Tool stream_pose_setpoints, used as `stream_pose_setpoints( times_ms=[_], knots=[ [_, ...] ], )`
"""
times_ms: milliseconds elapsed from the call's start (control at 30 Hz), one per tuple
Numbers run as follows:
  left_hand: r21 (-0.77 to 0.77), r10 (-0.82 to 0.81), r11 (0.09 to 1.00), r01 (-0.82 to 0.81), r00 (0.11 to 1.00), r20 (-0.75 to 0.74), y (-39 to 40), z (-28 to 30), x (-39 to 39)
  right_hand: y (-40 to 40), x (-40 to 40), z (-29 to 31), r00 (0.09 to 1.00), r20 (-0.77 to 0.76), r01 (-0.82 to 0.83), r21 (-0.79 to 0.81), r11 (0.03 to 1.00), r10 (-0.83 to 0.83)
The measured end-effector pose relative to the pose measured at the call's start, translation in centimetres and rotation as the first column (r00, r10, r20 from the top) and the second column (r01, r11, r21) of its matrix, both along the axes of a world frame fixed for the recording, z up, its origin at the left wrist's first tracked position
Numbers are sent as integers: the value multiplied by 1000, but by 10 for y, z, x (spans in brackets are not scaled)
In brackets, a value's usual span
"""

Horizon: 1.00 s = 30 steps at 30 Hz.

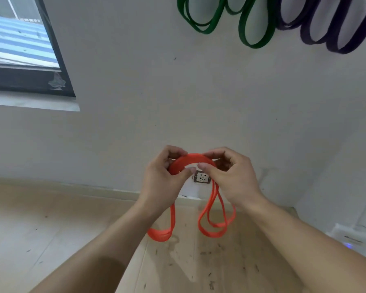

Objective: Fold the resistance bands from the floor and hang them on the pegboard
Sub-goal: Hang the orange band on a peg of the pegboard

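My left hand [163, 182] and right hand [230, 178] both pinch the gathered top of the orange flat rubber resistance band [190, 158], loops dangling above the floor | light, floppy, stretchy; best gripped at the bunched fold | green loops [201, 26] and purple loops [336, 45] hang on the wall beyond | no legible writing

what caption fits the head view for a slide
Both hands gather a folded orange band below green bands and purple bands hanging above.
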<state>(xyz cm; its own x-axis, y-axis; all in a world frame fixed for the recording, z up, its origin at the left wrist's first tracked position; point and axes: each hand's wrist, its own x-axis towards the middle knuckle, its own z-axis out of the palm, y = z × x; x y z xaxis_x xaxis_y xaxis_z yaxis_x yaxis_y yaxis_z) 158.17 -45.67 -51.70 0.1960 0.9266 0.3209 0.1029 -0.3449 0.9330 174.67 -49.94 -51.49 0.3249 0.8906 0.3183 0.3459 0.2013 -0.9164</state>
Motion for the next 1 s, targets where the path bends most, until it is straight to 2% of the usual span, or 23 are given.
stream_pose_setpoints(
  times_ms=[200,500,633,733,833,1000],
  knots=[
    [59,108,993,-106,994,-31,12,-8,-1,12,3,2,999,-16,-27,6,1000,28],
    [15,108,994,-107,985,-136,49,-27,7,59,8,-20,999,-40,-4,-48,999,2],
    [-30,125,991,-127,991,-56,62,-33,19,78,7,-28,994,-104,18,-70,997,-25],
    [-60,132,989,-132,991,2,75,-36,27,93,9,-28,995,-87,40,-40,998,-43],
    [-24,176,984,-174,983,56,83,-27,31,99,8,-16,996,-70,61,54,997,-58],
    [184,203,958,-220,974,105,95,44,35,102,4,56,998,-27,61,231,971,-56]
  ],
)
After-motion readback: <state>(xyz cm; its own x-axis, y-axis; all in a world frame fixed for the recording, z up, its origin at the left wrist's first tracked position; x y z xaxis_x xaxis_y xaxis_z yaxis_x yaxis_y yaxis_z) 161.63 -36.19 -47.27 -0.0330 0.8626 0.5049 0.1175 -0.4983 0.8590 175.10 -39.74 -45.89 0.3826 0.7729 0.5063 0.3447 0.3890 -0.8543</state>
